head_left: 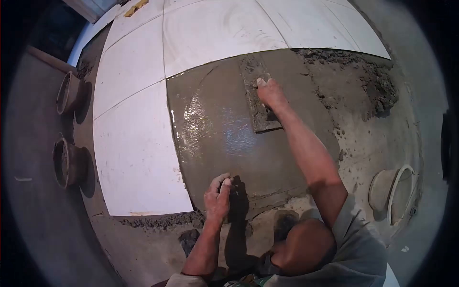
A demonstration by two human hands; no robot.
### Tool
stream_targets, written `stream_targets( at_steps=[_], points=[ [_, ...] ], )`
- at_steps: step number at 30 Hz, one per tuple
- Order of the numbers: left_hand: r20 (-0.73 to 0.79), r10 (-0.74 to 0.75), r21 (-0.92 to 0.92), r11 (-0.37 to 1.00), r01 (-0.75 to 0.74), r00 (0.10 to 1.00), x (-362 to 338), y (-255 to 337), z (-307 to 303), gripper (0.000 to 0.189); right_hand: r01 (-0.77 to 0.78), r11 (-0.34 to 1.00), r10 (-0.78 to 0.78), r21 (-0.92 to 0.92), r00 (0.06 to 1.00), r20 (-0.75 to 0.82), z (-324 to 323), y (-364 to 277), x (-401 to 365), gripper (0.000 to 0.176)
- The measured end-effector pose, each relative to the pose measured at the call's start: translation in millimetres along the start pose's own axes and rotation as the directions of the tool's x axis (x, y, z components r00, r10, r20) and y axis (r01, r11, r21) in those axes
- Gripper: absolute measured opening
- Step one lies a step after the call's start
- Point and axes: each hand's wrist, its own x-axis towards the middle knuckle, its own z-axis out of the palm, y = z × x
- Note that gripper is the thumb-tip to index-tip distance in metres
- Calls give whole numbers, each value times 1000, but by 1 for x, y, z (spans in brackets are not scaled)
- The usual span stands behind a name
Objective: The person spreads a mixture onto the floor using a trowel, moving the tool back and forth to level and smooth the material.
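Note:
My right hand (272,93) is wrapped round the handle of a rectangular float (260,117), which lies flat on smooth wet mortar (210,115). The float is coated with mortar and its handle is mostly hidden under my fingers. Over the near part of the mortar is my left hand (219,196), its fingers curled and thumb near the fingertips; whether anything is between them is too small to tell. White tiles (138,148) border the mortar on the left and the far side.
Two buckets (69,93) stand along the left wall, and another bucket (387,193) is at the right. Rough mortar clumps (377,91) lie at the far right. A yellowish scrap (136,7) rests on the far tiles. My knee (306,244) is at the near edge.

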Motion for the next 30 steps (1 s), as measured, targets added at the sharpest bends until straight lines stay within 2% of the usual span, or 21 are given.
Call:
stream_targets(
  at_steps=[3, 6, 9, 11, 15, 18, 20, 21, 23, 24, 26, 27, 29, 30],
  points=[
    [0, 4, -29, 1000, -4, 1000, 7, -5, -17, 35, 29, 1000, -29, 10, 999, -27, 21, -11, -3, 51],
    [-7, 13, -66, 998, -13, 1000, 14, -9, -33, 35, -10, 998, 6, 67, 999, 52, 39, -26, -12, 51],
    [-30, -16, -57, 998, 14, 999, 19, -1, -47, 35, 36, 998, -35, 58, 999, -16, 56, -37, -19, 51],
    [-54, 14, -131, 991, -21, 998, 23, 1, -54, 35, -20, 995, 8, 101, 993, 115, 53, -51, -35, 50],
    [-71, 13, -118, 993, -22, 997, 27, 7, -63, 36, 25, 999, -29, 44, 996, 87, 66, -67, -48, 50],
    [-87, 30, -177, 983, -45, 996, 29, 6, -67, 36, 13, 996, -29, 86, 982, 186, 76, -75, -55, 52],
    [-88, 33, -213, 976, -51, 996, 28, 11, -73, 36, 185, 979, -181, -82, 982, 57, 91, -75, -58, 53],
    [-99, 25, -214, 976, -46, 995, 29, 13, -78, 36, 191, 978, -185, -83, 980, 71, 95, -76, -58, 53],
    [-172, -26, -219, 976, -13, 985, 34, 15, -95, 37, 267, 950, -237, -160, 954, 185, 100, -77, -52, 54],
    [-188, -33, -221, 975, -9, 982, 36, 16, -104, 37, 279, 947, -245, -158, 948, 201, 101, -77, -50, 54],
    [-303, 3, -196, 978, -66, 953, 41, 17, -121, 39, 392, 898, -361, -200, 916, 172, 102, -75, -46, 56],
    [-335, 6, -189, 979, -74, 942, 41, 20, -129, 40, 394, 898, -357, -197, 913, 196, 95, -79, -47, 56],
    [-391, 4, -181, 980, -81, 920, 39, 20, -141, 42, 351, 914, -212, -203, 840, 499, 70, -93, -54, 58],
    [-418, -10, -200, 977, -81, 908, 38, 19, -144, 43, 359, 915, -211, -185, 816, 538, 67, -91, -56, 59]
  ],
)
